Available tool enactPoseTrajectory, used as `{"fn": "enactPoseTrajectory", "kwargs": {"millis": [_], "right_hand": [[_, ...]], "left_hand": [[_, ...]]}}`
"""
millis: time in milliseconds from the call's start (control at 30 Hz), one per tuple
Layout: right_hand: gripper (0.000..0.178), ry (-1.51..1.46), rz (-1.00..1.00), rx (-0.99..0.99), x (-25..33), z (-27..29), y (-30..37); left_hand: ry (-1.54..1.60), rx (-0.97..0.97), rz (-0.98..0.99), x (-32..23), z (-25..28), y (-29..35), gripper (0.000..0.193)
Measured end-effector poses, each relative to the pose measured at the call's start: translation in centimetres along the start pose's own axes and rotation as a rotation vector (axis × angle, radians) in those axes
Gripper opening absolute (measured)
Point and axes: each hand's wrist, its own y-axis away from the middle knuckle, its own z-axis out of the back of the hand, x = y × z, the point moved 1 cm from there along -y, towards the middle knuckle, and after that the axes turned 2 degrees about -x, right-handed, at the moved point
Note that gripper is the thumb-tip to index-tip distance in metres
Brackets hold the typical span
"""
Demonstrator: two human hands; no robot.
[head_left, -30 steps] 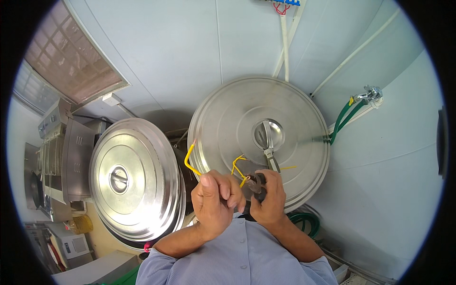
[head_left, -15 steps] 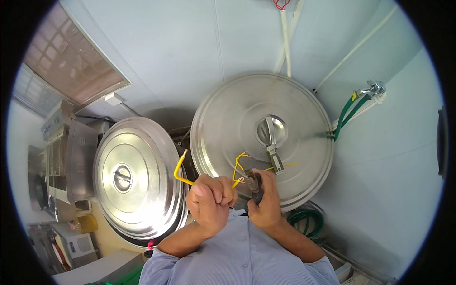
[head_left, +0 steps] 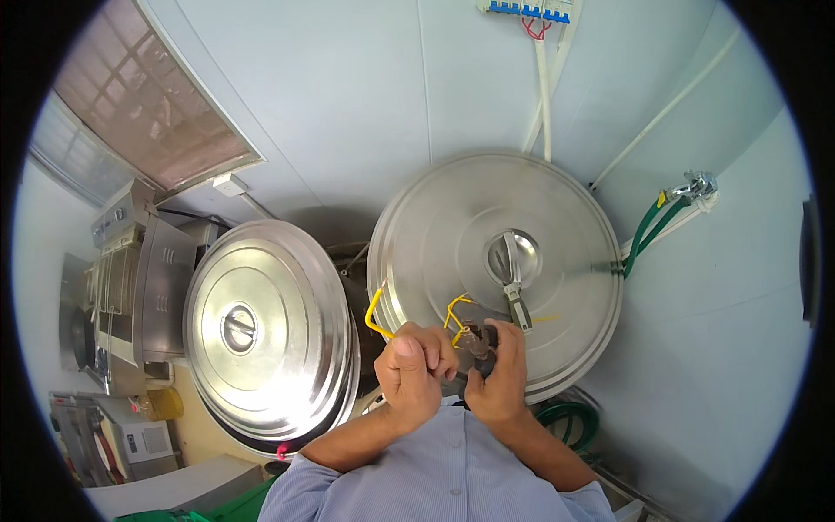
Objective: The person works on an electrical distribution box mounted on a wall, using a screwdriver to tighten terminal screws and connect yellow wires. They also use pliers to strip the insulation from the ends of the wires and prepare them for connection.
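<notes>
My left hand [head_left: 410,376] is closed around a yellow insulated wire [head_left: 374,318]. One length of it sticks out to the left and bends upward to a bare copper tip; the other end emerges on the right. Gripped in my right hand [head_left: 500,378] is a pair of dark pliers [head_left: 477,343], its metal head touching or very close to that right end. Whether the jaws bite the wire cannot be made out. Beyond my hands lies a large round steel lid [head_left: 435,226]. A bent yellow wire and a grey-green handled tool [head_left: 518,306] rest on it, the tool against the lid's knob.
A second steel-lidded pot [head_left: 270,348] stands at left. A green hose [head_left: 644,235] hangs from a tap at right and coils below. Blue circuit breakers [head_left: 526,10] with red wires sit high on the wall. Steel kitchen equipment [head_left: 161,287] lines the far left.
The view has tilted up and shifted left, bringing the breakers into sight. Both hands keep their grips, with the pliers still at the wire's right end.
</notes>
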Motion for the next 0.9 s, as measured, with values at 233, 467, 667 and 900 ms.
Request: {"fn": "enactPoseTrajectory", "kwargs": {"millis": [233, 467, 667, 900], "right_hand": [[0.070, 0.096, 0.004, -0.095, -1.0, 0.1, -0.1], [0.070, 0.092, 0.053, -0.145, -1.4, 0.5, 0.2], [0.068, 0.063, 0.055, -0.156, -1.3, 0.6, 0.1], [0.066, 0.061, 0.061, -0.179, -1.4, 0.6, 0.3]], "left_hand": [[-0.047, -0.030, -0.068, 0.2, -0.4, 0.0, 0.050], [-0.120, 0.084, -0.129, 0.2, -0.3, 0.7, 0.048], [-0.132, 0.115, -0.124, 0.4, -0.8, 1.0, 0.047], [-0.151, 0.157, -0.134, 0.5, -1.2, 1.4, 0.046]]}}
